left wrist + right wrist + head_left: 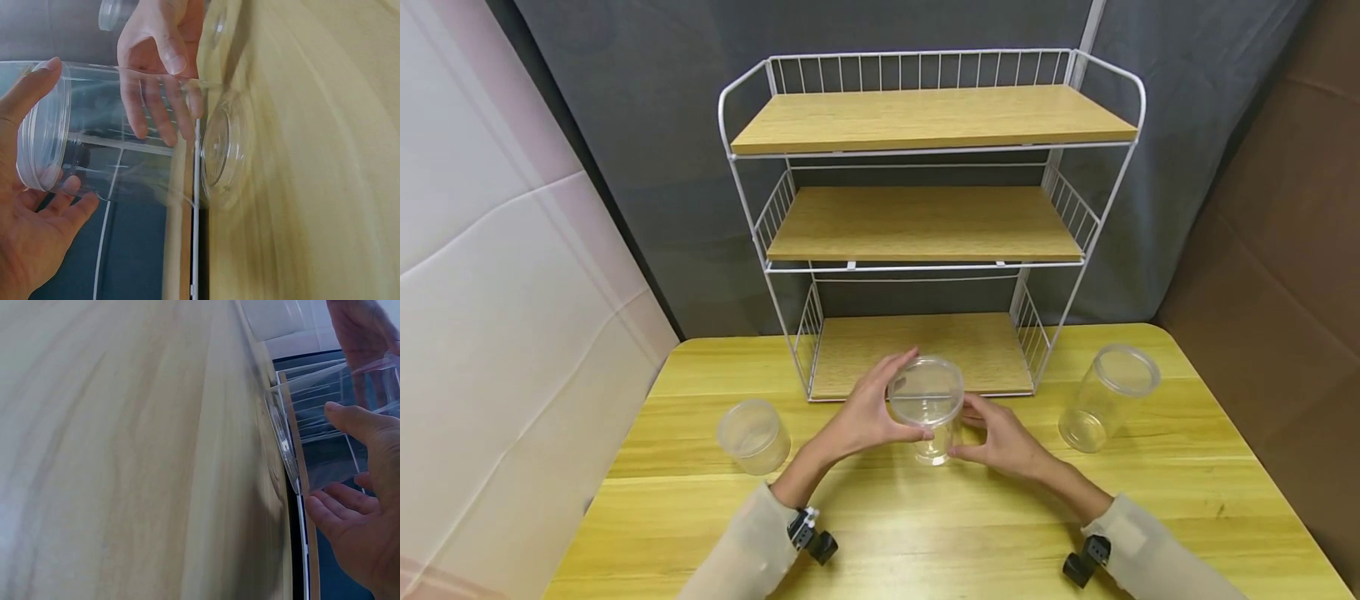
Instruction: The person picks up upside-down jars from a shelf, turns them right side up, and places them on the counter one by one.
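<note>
A clear plastic jar (936, 433) with a clear lid (927, 392) stands upright on the table, in front of the wire shelf. My left hand (880, 406) grips it at the lid, thumb on the near side and fingers round the far side. Lower down on the right, my right hand (1003, 439) holds the jar's side between thumb and fingers. In the left wrist view, the right hand's fingers show through the clear wall (94, 156). The jar's round base (222, 150) is near the shelf's front edge. In the right wrist view, the right thumb (353, 419) lies across the jar.
A white wire shelf with three wooden boards (925, 225) stands at the back of the wooden table (925, 533). To the left is a short clear container (754, 437); to the right, a taller clear jar (1105, 400). Fabric walls (512, 292) enclose the table.
</note>
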Demonstrator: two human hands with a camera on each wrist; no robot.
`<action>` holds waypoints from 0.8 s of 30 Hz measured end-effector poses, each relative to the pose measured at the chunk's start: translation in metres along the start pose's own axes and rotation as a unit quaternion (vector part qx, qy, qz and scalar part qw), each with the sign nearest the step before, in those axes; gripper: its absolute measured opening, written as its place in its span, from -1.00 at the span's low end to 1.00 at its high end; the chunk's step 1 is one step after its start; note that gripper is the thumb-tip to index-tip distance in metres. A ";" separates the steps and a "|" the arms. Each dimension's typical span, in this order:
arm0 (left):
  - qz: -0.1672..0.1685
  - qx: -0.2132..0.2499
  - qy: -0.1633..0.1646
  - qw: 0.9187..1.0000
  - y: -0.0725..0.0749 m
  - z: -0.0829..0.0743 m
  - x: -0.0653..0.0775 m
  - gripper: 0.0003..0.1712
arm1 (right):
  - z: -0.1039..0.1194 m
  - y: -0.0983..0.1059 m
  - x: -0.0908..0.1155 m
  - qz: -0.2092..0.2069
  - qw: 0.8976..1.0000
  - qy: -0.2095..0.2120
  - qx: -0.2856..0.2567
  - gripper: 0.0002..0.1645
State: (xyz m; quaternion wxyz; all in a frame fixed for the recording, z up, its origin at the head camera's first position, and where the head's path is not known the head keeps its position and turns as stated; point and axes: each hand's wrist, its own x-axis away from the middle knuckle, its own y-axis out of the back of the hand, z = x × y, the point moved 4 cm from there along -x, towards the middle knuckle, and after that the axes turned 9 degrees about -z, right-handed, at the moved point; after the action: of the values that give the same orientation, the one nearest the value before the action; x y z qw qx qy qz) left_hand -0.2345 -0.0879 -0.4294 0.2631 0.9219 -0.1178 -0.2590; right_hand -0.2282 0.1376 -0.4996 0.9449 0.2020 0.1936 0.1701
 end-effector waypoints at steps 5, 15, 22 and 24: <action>0.006 -0.008 0.004 1.000 -0.002 0.003 0.003 0.38 | -0.003 -0.002 0.002 0.008 1.000 -0.002 0.016 0.06; 0.029 -0.020 -0.001 0.999 -0.004 0.000 0.002 0.39 | -0.002 -0.003 0.005 0.013 1.000 -0.011 0.014 0.03; 0.039 -0.036 0.003 0.999 0.000 -0.003 0.004 0.43 | 0.003 0.001 0.007 0.010 1.000 0.000 0.010 0.00; 0.039 -0.047 0.003 0.998 0.006 -0.005 0.006 0.45 | 0.008 0.006 0.007 0.005 1.000 0.014 0.011 -0.01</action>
State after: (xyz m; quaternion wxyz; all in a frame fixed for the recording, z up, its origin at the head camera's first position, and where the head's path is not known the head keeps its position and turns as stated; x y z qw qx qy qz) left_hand -0.2276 -0.0927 -0.4249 0.3163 0.9039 -0.1408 -0.2513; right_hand -0.2196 0.1430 -0.4922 0.9391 0.2109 0.2073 0.1752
